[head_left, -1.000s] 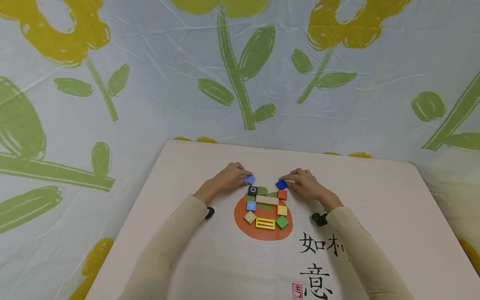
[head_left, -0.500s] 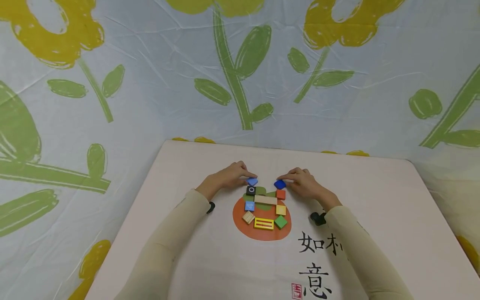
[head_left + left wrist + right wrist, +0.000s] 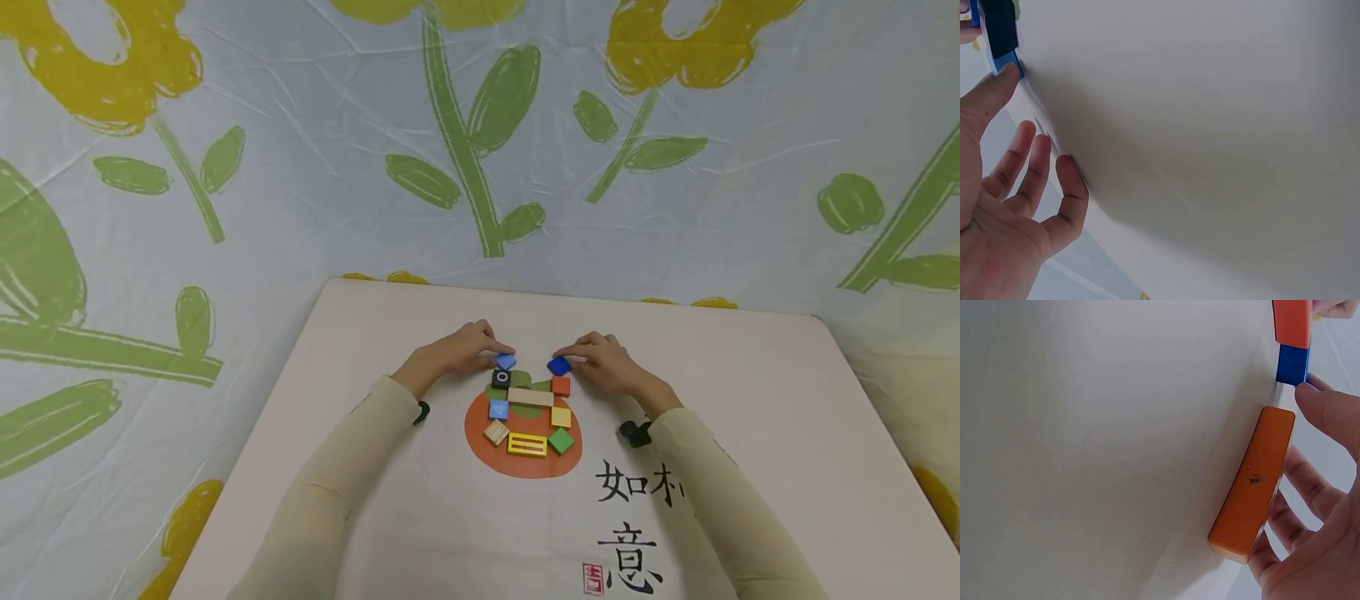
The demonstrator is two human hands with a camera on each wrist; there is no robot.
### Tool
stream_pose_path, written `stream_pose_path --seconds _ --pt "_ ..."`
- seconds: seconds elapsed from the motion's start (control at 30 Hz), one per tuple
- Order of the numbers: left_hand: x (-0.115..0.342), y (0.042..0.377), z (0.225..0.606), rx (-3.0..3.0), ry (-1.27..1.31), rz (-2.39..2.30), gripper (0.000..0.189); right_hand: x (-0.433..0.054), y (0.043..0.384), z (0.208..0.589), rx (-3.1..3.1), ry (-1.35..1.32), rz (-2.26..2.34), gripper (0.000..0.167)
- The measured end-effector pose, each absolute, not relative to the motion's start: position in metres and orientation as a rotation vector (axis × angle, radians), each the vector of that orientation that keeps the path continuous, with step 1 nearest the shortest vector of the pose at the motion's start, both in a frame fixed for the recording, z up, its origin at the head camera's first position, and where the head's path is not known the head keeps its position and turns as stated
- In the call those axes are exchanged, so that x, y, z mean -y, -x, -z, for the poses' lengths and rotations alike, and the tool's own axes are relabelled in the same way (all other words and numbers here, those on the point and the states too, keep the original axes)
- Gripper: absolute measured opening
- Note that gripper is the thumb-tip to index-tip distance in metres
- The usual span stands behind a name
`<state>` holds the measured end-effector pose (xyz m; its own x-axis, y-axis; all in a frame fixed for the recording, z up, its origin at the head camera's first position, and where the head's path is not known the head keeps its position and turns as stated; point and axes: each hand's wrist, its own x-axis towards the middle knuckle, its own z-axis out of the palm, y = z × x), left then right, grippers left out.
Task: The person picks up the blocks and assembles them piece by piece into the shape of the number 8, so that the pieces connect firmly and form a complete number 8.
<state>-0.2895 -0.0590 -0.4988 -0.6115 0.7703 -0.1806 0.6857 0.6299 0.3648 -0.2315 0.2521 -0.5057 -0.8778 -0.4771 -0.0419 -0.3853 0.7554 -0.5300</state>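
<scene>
My left hand [image 3: 457,348] pinches a light blue block [image 3: 506,362] just behind a black block [image 3: 501,379] marked with a white ring. In the left wrist view the thumb presses the light blue block's near side [image 3: 1005,61]; the other fingers are spread. Across from it, my right hand [image 3: 607,364] pinches a dark blue block [image 3: 558,366] behind a red block [image 3: 560,386]. In the right wrist view a long orange block [image 3: 1254,481] stands close along the right hand's other fingers; the head view hides it behind the hand.
In front lie a plain wooden bar [image 3: 530,397], a light blue block marked 4 [image 3: 498,409], a yellow block [image 3: 561,417], a striped wooden block [image 3: 496,432], a striped yellow block [image 3: 527,445] and a green block [image 3: 560,441]. They sit over a printed orange fruit [image 3: 525,469] on the tabletop.
My left hand has shifted the light blue block slightly right and turned it cornerwise behind the black block. The right hand stays almost still on the dark blue block. The head view has drifted a little.
</scene>
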Motion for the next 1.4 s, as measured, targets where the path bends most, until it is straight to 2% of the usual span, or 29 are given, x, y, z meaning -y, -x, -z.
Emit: stream_pose_path --seconds 0.47,0.9,1.2,1.4 --pt "0.063 0.292 0.501 -2.536 -1.208 -0.42 0.037 -0.253 0.231 0.505 -2.777 0.689 0.799 0.032" --pt "0.062 0.291 0.496 -2.515 -1.198 -0.417 0.037 -0.255 0.228 0.5 -2.755 0.66 0.843 0.044" --pt "0.062 0.291 0.499 -2.519 -1.198 -0.402 0.038 -0.277 0.211 0.495 -2.814 0.471 1.089 0.033" --pt "0.064 0.29 0.499 -2.516 -1.192 -0.427 0.037 -0.293 0.201 0.498 -2.859 0.334 1.112 0.032"
